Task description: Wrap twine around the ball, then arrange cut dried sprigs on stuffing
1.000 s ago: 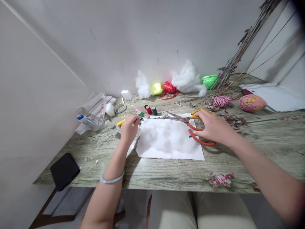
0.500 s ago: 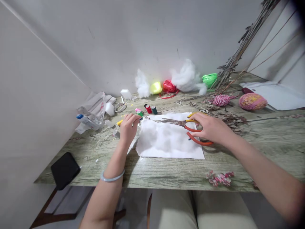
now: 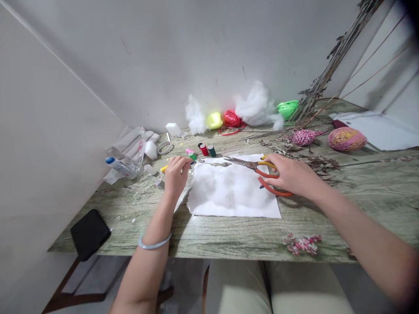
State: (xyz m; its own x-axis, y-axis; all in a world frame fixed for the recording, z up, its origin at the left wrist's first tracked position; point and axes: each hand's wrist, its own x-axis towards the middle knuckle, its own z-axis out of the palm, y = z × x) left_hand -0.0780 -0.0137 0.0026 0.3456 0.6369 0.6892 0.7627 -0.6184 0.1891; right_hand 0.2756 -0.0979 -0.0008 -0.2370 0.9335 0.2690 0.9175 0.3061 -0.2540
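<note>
My left hand [image 3: 177,174] pinches one end of a thin dried twig [image 3: 214,164], whose withered tip points right over the top of a white padded cloth [image 3: 229,192]. In my right hand [image 3: 288,172] is a pair of scissors [image 3: 250,164] with orange and yellow handles. Their blades point left, close to the twig's tip, and look nearly closed. The cloth lies on the wooden table below both hands. Several thread spools, among them a red one [image 3: 204,149] and a dark green one [image 3: 212,151], stand just behind the cloth.
White stuffing [image 3: 257,107], a red string ball [image 3: 232,118] and a green one [image 3: 288,110] line the wall. Dried stalks [image 3: 322,78] lean at right above dry leaves [image 3: 319,163]. A black phone [image 3: 91,233] lies front left; pink flowers [image 3: 303,244] lie at the front edge.
The scissors have moved slightly right and their blades now sit clear of the twig's middle, near its tip. My left hand has hardly moved.
</note>
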